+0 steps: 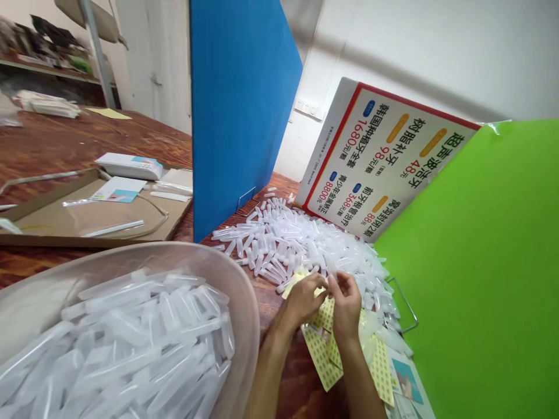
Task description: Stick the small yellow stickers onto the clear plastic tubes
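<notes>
My left hand (304, 301) and my right hand (346, 305) meet over yellow sticker sheets (325, 349) at the near edge of a heap of small clear plastic tubes (301, 241). Both hands have their fingers curled into a pinch, fingertips almost touching. What they pinch is too small to make out. A large translucent bowl (236, 279) at the lower left holds many more of the same clear tubes (131, 343).
A blue divider panel (238, 105) stands behind the heap, a green panel (480, 273) on the right, and a printed price sign (379, 157) leans between them. A flat cardboard tray (52, 218) with papers lies on the wooden table (109, 137) at the left.
</notes>
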Action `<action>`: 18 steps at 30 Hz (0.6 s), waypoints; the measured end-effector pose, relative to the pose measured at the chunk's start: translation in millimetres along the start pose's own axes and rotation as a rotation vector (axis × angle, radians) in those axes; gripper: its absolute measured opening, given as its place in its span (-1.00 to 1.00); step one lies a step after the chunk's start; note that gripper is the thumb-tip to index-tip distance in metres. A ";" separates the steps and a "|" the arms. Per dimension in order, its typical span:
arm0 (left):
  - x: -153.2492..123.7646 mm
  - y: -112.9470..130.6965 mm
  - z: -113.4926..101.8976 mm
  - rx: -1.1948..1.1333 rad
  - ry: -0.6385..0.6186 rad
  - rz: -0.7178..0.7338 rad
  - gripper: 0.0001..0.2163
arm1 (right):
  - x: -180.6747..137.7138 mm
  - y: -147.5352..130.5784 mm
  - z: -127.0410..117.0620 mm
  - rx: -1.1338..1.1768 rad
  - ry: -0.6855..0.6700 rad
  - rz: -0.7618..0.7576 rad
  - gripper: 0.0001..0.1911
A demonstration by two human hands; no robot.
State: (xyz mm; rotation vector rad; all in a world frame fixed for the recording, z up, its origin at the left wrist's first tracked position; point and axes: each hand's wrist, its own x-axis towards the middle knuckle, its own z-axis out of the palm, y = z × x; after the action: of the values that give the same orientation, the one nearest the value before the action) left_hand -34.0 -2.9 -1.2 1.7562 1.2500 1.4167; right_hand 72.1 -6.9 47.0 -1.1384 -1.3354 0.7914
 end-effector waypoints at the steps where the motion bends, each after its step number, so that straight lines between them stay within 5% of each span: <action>1: -1.4 -3.3 -6.0 0.026 -0.069 0.018 -0.88 | 4.6 9.0 -10.7 0.041 0.036 0.074 -0.61; 8: -1.6 -12.8 -13.2 0.345 -0.478 0.070 -0.50 | 13.0 49.3 -29.7 0.148 0.113 0.266 -0.60; 18: -4.0 -10.5 27.1 0.352 -0.290 0.010 -0.61 | 13.3 73.2 -34.1 0.077 0.150 0.243 -0.61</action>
State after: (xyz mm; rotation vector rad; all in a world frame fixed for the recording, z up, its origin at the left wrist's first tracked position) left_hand -11.6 1.3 -19.7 2.1118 1.3891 0.9414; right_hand 119.3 21.8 -13.4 -1.2876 -1.0460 0.9062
